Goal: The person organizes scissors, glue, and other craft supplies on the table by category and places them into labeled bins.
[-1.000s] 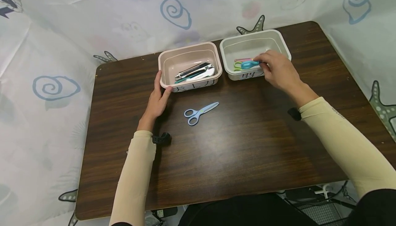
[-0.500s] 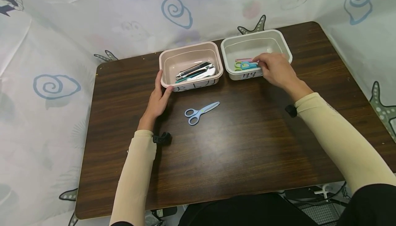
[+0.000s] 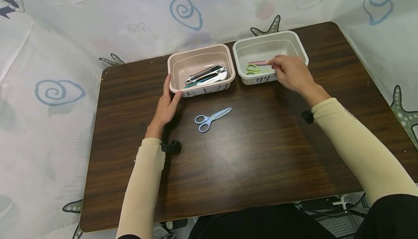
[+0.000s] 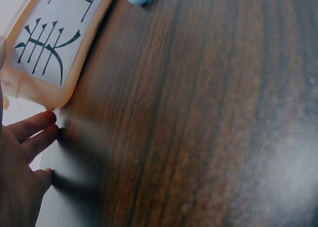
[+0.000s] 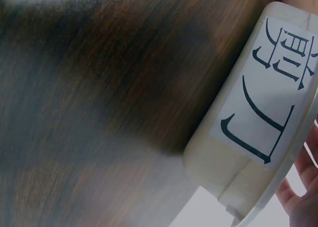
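In the head view my left hand [image 3: 166,106] touches the near left corner of the pink basket [image 3: 198,52], thumb at the front rim and fingers along the side. That basket holds several box cutters [image 3: 207,76]. My right hand [image 3: 294,73] reaches over the front rim into the grey basket [image 3: 261,42], fingers bent down, fingertips close to a slim pink-handled item [image 3: 258,63]. Green-handled scissors [image 3: 252,68] lie beside it. Whether the right hand holds something I cannot tell; its palm side is hidden. Light-blue scissors [image 3: 212,119] lie on the table.
The baskets stand side by side at the back of the brown table [image 3: 248,159], near a patterned cloth backdrop [image 3: 137,21]. White labels with black characters mark the fronts, such as the grey basket's label [image 5: 268,90] in the right wrist view.
A second pair of blue scissors, in my right hand a second ago, went down into the grey basket and is now out of sight. The left hand stays at the pink basket.
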`<state>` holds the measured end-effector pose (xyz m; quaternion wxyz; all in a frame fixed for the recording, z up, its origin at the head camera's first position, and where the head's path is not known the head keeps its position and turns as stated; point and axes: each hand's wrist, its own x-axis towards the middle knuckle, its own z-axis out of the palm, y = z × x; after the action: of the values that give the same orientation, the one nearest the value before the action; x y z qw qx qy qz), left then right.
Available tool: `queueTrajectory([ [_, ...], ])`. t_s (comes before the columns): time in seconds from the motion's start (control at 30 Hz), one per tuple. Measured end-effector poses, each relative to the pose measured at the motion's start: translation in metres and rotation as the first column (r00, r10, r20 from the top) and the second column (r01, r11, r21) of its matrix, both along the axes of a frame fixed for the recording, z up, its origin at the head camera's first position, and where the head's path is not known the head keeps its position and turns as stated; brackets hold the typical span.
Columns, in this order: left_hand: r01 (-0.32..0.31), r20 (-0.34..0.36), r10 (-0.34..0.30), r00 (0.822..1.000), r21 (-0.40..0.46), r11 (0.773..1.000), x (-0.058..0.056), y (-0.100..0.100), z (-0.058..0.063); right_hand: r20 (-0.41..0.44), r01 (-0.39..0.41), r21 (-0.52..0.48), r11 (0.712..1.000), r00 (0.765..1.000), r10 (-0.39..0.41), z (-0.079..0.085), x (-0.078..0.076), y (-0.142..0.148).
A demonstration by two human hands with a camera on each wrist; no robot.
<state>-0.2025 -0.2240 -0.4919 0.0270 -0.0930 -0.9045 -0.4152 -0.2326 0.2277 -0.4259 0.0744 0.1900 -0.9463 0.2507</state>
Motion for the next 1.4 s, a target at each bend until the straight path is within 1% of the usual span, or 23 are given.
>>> queueTrajectory([
  [0.07, 0.002, -0.001, -0.002, 1.000, 0.002, 1.000, 0.000, 0.000, 0.000, -0.029, 0.009, -0.006, 1.000, 1.000, -0.009, 0.000, 0.001, -0.001],
  [0.13, 0.001, 0.001, -0.001, 1.000, 0.002, 1.000, -0.001, 0.000, 0.000, -0.078, 0.001, -0.022, 1.000, 0.997, -0.003, -0.001, 0.003, -0.003],
  [0.23, 0.003, 0.005, -0.003, 1.000, 0.003, 1.000, -0.001, 0.000, 0.000, -0.187, -0.036, -0.046, 0.998, 0.982, 0.027, -0.001, 0.005, -0.008],
  [0.33, 0.003, 0.004, -0.003, 1.000, 0.002, 1.000, -0.001, 0.000, 0.000, -0.315, -0.110, -0.058, 0.992, 0.945, 0.086, -0.002, 0.009, -0.015],
  [0.43, 0.003, 0.002, -0.003, 1.000, 0.002, 1.000, -0.001, 0.000, -0.001, -0.421, -0.192, -0.027, 0.981, 0.892, 0.163, -0.004, 0.015, -0.025],
  [0.5, 0.002, 0.001, -0.002, 1.000, 0.002, 1.000, -0.001, 0.000, -0.001, -0.458, -0.243, 0.007, 0.970, 0.862, 0.219, -0.005, 0.020, -0.032],
  [0.6, 0.001, 0.000, -0.001, 1.000, 0.004, 1.000, -0.001, 0.000, -0.001, -0.474, -0.312, 0.051, 0.949, 0.829, 0.298, -0.007, 0.030, -0.046],
  [0.7, -0.001, 0.002, 0.001, 1.000, 0.002, 1.000, -0.001, 0.000, 0.000, -0.445, -0.379, 0.075, 0.922, 0.815, 0.371, -0.011, 0.040, -0.061],
  [0.77, -0.002, 0.002, 0.002, 1.000, 0.002, 1.000, -0.001, 0.000, 0.000, -0.404, -0.423, 0.093, 0.901, 0.811, 0.422, -0.015, 0.046, -0.070],
  [0.87, -0.003, 0.001, 0.003, 1.000, 0.004, 1.000, 0.000, 0.001, 0.001, -0.303, -0.491, 0.131, 0.861, 0.808, 0.506, -0.022, 0.053, -0.082],
  [0.93, -0.006, -0.003, 0.006, 1.000, 0.007, 1.000, 0.000, 0.001, 0.002, -0.223, -0.533, 0.164, 0.830, 0.799, 0.558, -0.027, 0.057, -0.090],
  [1.0, -0.006, -0.002, 0.006, 1.000, 0.008, 1.000, 0.000, 0.001, 0.002, -0.148, -0.566, 0.187, 0.803, 0.791, 0.593, -0.032, 0.061, -0.096],
  [1.07, -0.005, -0.001, 0.005, 1.000, 0.006, 1.000, 0.001, 0.001, 0.002, -0.094, -0.588, 0.197, 0.784, 0.785, 0.613, -0.036, 0.064, -0.102],
  [1.13, -0.004, 0.005, 0.004, 1.000, 0.001, 1.000, 0.001, 0.001, 0.002, -0.063, -0.601, 0.188, 0.777, 0.782, 0.620, -0.040, 0.067, -0.106],
  [1.23, -0.007, 0.009, 0.007, 1.000, -0.003, 1.000, 0.000, 0.001, 0.002, -0.029, -0.608, 0.169, 0.776, 0.784, 0.620, -0.045, 0.070, -0.112],
  [1.4, -0.010, 0.007, 0.010, 1.000, -0.005, 1.000, 0.001, 0.000, 0.002, 0.062, -0.594, 0.162, 0.788, 0.803, 0.593, -0.051, 0.071, -0.123],
])
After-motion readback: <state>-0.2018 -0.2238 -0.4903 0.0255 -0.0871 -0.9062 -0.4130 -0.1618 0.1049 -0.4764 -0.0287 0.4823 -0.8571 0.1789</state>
